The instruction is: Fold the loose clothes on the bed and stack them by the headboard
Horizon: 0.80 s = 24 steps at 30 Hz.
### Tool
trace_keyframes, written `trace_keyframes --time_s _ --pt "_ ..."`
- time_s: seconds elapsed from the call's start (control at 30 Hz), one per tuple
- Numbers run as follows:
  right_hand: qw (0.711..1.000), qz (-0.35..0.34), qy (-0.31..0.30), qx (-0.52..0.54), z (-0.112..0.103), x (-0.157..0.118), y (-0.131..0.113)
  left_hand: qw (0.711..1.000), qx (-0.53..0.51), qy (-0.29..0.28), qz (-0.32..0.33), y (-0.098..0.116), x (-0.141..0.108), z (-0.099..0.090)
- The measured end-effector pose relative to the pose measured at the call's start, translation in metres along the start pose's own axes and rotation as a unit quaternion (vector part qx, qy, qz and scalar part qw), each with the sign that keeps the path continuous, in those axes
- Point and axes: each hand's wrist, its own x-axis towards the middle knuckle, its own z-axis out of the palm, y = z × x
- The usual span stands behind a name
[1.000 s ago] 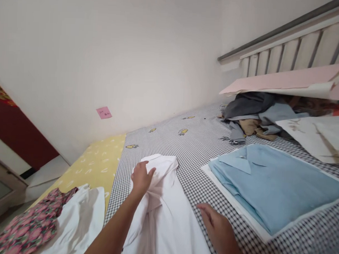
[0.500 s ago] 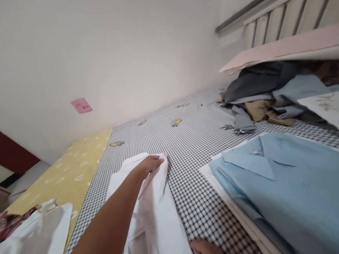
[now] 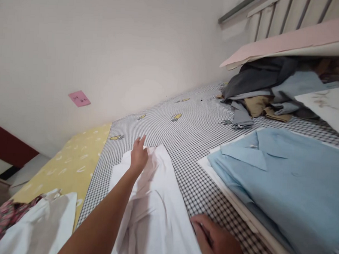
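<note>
A white garment (image 3: 166,201), a long-sleeved shirt by its look, lies spread lengthwise on the checked sheet in front of me. My left hand (image 3: 139,154) is over its far end, with a couple of fingers stretched out toward the wall and nothing held. At the garment's right edge, low in the picture, my right hand (image 3: 219,239) has its thumb and bent fingers closed at the cloth's border. The cloth's near end runs out of the picture.
Right of me, a light blue collared shirt (image 3: 291,177) lies folded on white pieces. Behind it is a heap of dark and brown clothes (image 3: 261,76) under a pink-topped slab (image 3: 291,35). White cloth (image 3: 47,222) lies at lower left on a yellow sheet (image 3: 69,160). A wall (image 3: 127,57) stands beyond.
My left hand has let go of the garment's far end and moved slightly left, its fingers now extended. The far end lies flatter and wider. The right hand shows more fully at the edge.
</note>
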Motion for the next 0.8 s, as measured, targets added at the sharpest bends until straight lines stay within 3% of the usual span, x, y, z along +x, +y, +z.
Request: trace_keyframes --time_s 0.1,0.2,0.3,0.4,0.5,0.6,0.67,0.73,0.8 --pt "0.998 -0.003 0.011 0.055 -0.01 0.007 -0.007 0.991 0.064 -0.048 0.104 0.011 -0.066 -0.022" --pt "0.983 0.027 0.012 0.179 -0.019 0.01 -0.012 0.974 0.057 -0.149 0.161 0.01 -0.165 -0.032" --pt "0.958 0.059 -0.034 0.278 -0.033 0.007 -0.013 0.98 -0.033 -0.168 0.102 0.005 -0.271 -0.033" --pt "0.95 0.069 -0.051 0.299 -0.049 -0.015 -0.01 0.993 -0.086 -0.081 -0.014 0.001 -0.365 -0.03" --pt "0.947 0.113 -0.031 0.299 -0.058 -0.063 0.001 0.98 -0.135 -0.008 -0.148 -0.01 -0.441 -0.019" --pt "0.939 0.202 -0.019 0.276 -0.058 -0.122 0.023 0.959 -0.168 -0.021 -0.229 -0.024 -0.49 -0.007" --pt "0.925 0.265 -0.032 0.27 -0.056 -0.153 0.037 0.958 -0.162 -0.03 -0.236 -0.03 -0.503 -0.008" --pt "0.906 0.312 -0.063 0.28 -0.055 -0.173 0.045 0.975 -0.099 0.016 -0.201 -0.029 -0.502 -0.023" --pt "0.879 0.35 -0.118 0.303 -0.055 -0.184 0.046 0.98 0.022 0.1 -0.169 -0.025 -0.491 -0.048"
